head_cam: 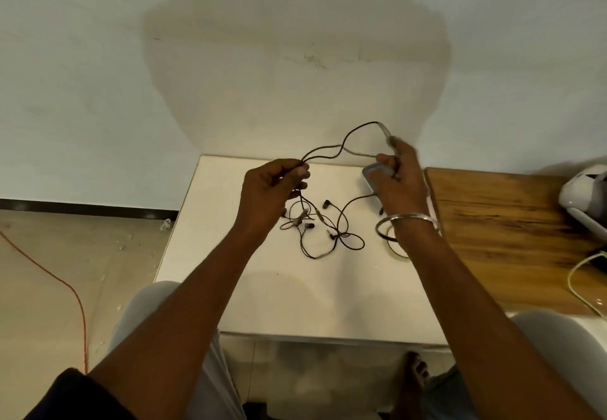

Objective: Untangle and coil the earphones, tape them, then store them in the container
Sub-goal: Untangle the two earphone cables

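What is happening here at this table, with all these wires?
A person is untangling dark earphones over a white table. The left hand pinches the cable, the right hand grips another part, and a raised loop runs between them. The rest lies tangled on the table. Nothing is coiled or taped yet; a tape roll and a grey container sit by the right hand.
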